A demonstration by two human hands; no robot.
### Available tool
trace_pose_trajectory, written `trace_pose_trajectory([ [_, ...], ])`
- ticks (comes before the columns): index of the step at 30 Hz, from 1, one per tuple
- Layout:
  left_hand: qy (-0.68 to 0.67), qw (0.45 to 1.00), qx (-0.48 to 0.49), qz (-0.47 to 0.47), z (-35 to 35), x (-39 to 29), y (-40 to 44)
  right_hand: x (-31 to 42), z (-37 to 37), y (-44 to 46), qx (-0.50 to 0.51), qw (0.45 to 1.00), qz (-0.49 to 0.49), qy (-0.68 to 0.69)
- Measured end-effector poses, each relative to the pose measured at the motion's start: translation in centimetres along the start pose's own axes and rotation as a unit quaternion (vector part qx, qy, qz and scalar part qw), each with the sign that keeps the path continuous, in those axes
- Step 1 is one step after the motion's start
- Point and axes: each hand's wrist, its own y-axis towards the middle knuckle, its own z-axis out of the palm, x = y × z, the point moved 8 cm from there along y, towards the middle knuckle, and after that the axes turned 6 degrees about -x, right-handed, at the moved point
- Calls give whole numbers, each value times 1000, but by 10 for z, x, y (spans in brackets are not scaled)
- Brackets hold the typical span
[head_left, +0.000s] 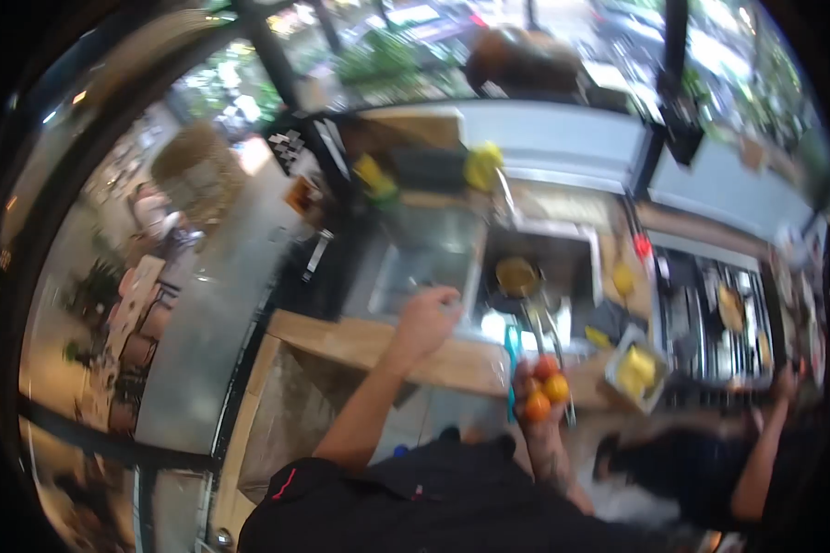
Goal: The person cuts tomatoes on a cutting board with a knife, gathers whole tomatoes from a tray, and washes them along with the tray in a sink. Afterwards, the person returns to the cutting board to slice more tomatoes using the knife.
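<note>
My right hand is turned palm up at the counter's front edge. Its fingers cup several small round red and orange tomatoes. My left hand hovers near the front rim of the left sink basin. Its fingers look bent, but blur hides whether anything is between them. A teal stick-like tool lies beside the right hand, and a long thin metal utensil runs close by. Behind them, a round brownish item sits in the dark right basin.
A square container with yellow food stands right of my right hand. Farther right is a grill-like unit, with a co-worker's arm near it. Yellow cloths hang behind the sink. A wooden counter edge runs in front of me.
</note>
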Motion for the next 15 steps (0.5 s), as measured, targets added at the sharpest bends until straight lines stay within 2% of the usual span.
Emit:
trace_pose_trajectory([
  [2, -4, 999, 36, -16, 21, 2, -21, -11, 10, -2, 40, 993, 75, 85],
  [5, -5, 996, 60, -63, 39, 19, -38, -5, 7, -10, 14, 992, 91, 90],
  [7, -19, 995, 58, -76, 47, 25, -49, -1, 5, -19, -35, 992, 34, 113],
  [10, -27, 993, 89, -73, 68, 29, -59, 14, -12, -33, -63, 994, 5, 93],
  [11, -16, 994, 94, -56, 73, 24, -61, 2, 6, -37, 18, 993, 63, 95],
  [12, -26, 991, 125, -49, 81, 18, -65, 7, 3, -41, -60, 996, 19, 58],
  [14, -79, 977, 164, -111, 86, 3, -54, 15, 1, -48, -44, 994, -47, 91],
  [15, -77, 976, 178, -99, 94, 2, -50, 18, 3, -53, -37, 992, -75, 94],
])
